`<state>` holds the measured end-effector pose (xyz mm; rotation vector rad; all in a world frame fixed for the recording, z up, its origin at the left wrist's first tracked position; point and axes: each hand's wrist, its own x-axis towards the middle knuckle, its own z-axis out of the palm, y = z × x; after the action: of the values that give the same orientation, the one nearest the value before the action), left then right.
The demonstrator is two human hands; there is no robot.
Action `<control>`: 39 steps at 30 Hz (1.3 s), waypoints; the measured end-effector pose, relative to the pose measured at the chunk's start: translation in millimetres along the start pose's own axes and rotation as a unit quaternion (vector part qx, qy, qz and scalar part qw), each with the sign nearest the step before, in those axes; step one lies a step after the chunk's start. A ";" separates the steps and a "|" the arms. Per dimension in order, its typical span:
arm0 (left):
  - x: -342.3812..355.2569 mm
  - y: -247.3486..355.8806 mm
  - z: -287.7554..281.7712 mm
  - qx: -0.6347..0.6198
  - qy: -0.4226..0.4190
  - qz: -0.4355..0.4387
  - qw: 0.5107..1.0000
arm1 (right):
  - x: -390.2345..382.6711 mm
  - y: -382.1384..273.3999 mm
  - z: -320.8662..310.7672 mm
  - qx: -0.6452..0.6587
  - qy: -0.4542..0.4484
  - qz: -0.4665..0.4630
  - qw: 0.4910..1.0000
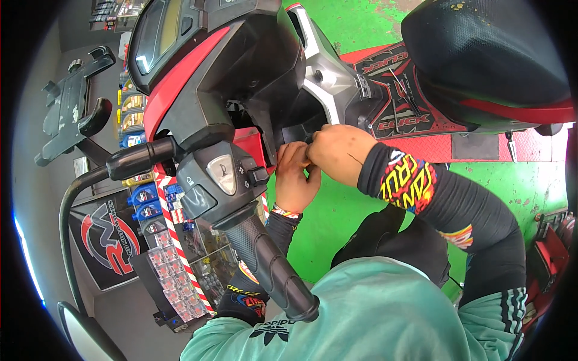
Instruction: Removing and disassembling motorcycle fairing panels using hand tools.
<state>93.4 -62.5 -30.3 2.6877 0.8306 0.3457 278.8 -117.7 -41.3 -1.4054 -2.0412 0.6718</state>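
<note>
Both hands are together at the inner edge of a scooter's dark front leg-shield panel (271,84), below the handlebar. My left hand (295,186) has its fingers bent up against the panel's lower edge, beside a red body panel (250,144). My right hand (342,153) is closed in a fist-like grip right next to it, its thumb side meeting the left fingertips. Whatever lies between the fingers is hidden. Close to my left forearm are the black rubber handlebar grip (262,256) and the switch housing (220,177).
Thin metal tools (395,111) lie on the scooter's footboard (376,75), in front of the black seat (481,60). A phone holder (75,111) and mirror stem (65,222) jut out left. Beyond stands a display case (208,259) with bottles (144,201). A red platform (415,147) lies underneath.
</note>
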 end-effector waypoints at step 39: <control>5.4 9.4 4.6 0.009 -0.035 -0.063 0.997 | -119.7 -8.2 136.8 0.799 0.297 0.007 0.523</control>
<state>104.0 -67.7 -30.5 2.6306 0.9811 0.2139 212.9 -244.8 -153.6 -0.2756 -0.2378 1.2614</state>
